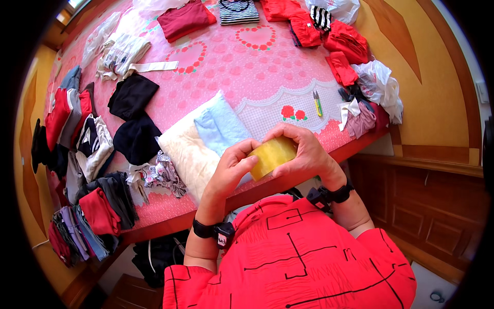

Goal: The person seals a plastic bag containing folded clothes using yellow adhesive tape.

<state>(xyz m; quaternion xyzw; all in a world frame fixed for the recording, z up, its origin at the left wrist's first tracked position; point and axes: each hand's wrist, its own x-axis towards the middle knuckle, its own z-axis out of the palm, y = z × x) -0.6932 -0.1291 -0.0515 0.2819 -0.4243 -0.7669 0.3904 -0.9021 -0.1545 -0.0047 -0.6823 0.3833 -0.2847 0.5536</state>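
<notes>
A wide roll of yellowish packing tape (274, 155) is held between both hands, close to the table's near edge. My left hand (234, 164) grips its left side with thumb and fingers. On its right side, my right hand (305, 148) has its fingers over the top and the thumb below. Just beyond and left of the hands lies a clear plastic bag of folded cream cloth (189, 145), with a folded light blue cloth (220, 125) on top. Thread snips (317, 104) with a yellow-green handle lie on the tablecloth beyond my right hand.
Folded dark garments (137, 135) and stacks of clothes (94, 143) cover the left side. A maroon garment (185, 19) and a striped garment (239, 12) lie at the far side. Red clothes (345, 40) and white plastic bags (378, 83) line the right. The table's red edge (359, 148) is near my arms.
</notes>
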